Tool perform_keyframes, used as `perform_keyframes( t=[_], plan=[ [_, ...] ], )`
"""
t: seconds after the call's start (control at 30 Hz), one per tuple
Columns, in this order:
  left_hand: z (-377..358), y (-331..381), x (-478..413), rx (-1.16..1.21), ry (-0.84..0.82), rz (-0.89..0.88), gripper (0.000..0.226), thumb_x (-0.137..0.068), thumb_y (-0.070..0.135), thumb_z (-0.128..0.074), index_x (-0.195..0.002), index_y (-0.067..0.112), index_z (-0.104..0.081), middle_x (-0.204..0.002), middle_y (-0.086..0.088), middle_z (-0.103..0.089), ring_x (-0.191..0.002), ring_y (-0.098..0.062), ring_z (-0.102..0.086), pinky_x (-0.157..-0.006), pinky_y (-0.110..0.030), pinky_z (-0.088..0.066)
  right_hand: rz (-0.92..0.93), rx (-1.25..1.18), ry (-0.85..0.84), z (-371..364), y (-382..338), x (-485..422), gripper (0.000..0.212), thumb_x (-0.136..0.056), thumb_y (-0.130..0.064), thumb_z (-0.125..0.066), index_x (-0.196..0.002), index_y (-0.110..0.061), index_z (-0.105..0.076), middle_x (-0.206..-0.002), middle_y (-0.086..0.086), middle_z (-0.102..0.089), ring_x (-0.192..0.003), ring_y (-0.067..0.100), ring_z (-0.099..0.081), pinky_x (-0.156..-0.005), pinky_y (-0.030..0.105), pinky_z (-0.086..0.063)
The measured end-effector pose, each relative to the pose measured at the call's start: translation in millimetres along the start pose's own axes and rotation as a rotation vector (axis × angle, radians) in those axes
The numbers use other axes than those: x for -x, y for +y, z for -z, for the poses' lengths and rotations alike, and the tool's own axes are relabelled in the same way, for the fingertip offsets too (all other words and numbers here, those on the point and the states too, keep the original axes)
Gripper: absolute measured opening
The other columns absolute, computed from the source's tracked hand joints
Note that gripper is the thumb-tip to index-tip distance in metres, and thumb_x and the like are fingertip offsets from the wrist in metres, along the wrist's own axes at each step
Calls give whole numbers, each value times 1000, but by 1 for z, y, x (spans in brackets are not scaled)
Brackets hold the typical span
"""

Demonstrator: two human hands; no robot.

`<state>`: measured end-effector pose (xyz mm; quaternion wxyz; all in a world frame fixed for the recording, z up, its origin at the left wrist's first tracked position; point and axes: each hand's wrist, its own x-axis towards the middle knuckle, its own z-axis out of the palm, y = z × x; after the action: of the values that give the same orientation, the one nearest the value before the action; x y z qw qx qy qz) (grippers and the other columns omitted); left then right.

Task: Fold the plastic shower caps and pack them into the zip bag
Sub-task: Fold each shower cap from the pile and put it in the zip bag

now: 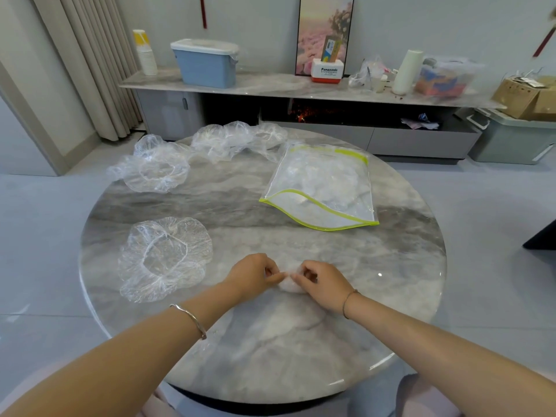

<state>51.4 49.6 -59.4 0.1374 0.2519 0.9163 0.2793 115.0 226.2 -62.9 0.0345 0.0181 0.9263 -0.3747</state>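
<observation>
A small folded clear shower cap [289, 285] lies on the round marble table [270, 350] near its front middle. My left hand [252, 276] and my right hand [323, 284] both pinch it from either side. A spread-out shower cap [164, 258] rests flat to the left of my hands. Two more crumpled caps lie further back: a loose cap [153, 168] at the far left and a bunched cap pile [237, 139] at the far edge. The clear zip bag [325, 188] with green edging lies at the right, with folded caps inside.
Behind the table runs a low marble sideboard [270, 85] with a blue lidded bin [206, 63], a framed picture [325, 34] and clutter. Curtains hang at the left. Storage boxes [517, 127] stand on the floor at the right.
</observation>
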Motion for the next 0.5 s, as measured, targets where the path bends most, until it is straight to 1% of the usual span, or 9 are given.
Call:
perform_keyframes(
  t=[0.1, 0.17, 0.23, 0.3, 0.33, 0.4, 0.43, 0.47, 0.5],
  plan=[
    [-3, 0, -5, 0, -16, 72, 34, -88, 37, -62, -57, 25, -57, -57, 8, -53, -60, -13, -50, -57, -26, -38, -166, -126, 48, -2, 0, -5, 19, -87, -29, -64, -80, -23, -48, -48, -7, -49, -50, 10, -46, -60, 29, -41],
    [-3, 1, -7, -18, -19, 100, 36, -87, 37, -62, -54, 27, -53, -55, 10, -51, -59, -12, -50, -57, -24, -37, -252, -202, 76, -2, -2, -9, 24, -85, -27, -67, -90, -21, -44, -53, -3, -52, -48, 15, -51, -54, 29, -43],
    [-2, 3, -8, -37, -15, 112, 34, -86, 38, -63, -55, 27, -52, -57, 12, -51, -62, -10, -51, -58, -24, -38, -329, -247, 84, -1, -3, -13, 26, -82, -25, -69, -93, -19, -47, -61, -2, -52, -49, 18, -53, -52, 26, -42],
    [-2, 2, -10, -16, -2, 122, 27, -85, 38, -65, -63, 27, -54, -61, 13, -52, -66, -9, -52, -60, -24, -39, -356, -198, 94, 2, -1, -18, 18, -80, -21, -72, -85, -17, -56, -65, -5, -51, -60, 17, -53, -60, 26, -45],
    [-2, 2, -11, 1, 16, 123, 22, -85, 37, -65, -69, 26, -55, -65, 13, -52, -68, -9, -52, -62, -24, -40, -369, -198, 96, 4, 0, -19, 15, -79, -18, -73, -77, -17, -58, -65, -5, -52, -60, 15, -53, -62, 27, -46],
    [2, 0, -15, 56, 65, 123, 13, -86, 35, -63, -86, 24, -57, -77, 11, -54, -76, -12, -54, -67, -25, -40, -407, -310, 103, 6, 0, -22, 19, -80, -12, -71, -69, -17, -57, -60, -3, -55, -47, 11, -52, -52, 28, -48],
    [5, -2, -19, 95, 108, 126, 14, -87, 33, -62, -95, 22, -58, -85, 9, -55, -82, -15, -56, -70, -25, -40, -412, -407, 125, 8, -2, -23, 21, -81, -8, -70, -69, -15, -54, -58, 0, -56, -40, 9, -52, -47, 26, -48],
    [8, -4, -24, 138, 157, 133, 20, -88, 31, -60, -104, 19, -57, -94, 6, -56, -86, -17, -56, -73, -25, -40, -387, -492, 175, 11, -4, -24, 22, -82, -4, -68, -70, -14, -52, -60, 1, -57, -39, 9, -55, -47, 28, -50],
    [12, -6, -29, 179, 208, 144, 26, -90, 30, -59, -112, 17, -55, -103, 4, -55, -88, -18, -56, -76, -24, -39, -314, -505, 256, 15, -6, -26, 24, -82, -2, -66, -70, -15, -50, -64, 2, -58, -43, 9, -59, -53, 31, -53]
  ],
)
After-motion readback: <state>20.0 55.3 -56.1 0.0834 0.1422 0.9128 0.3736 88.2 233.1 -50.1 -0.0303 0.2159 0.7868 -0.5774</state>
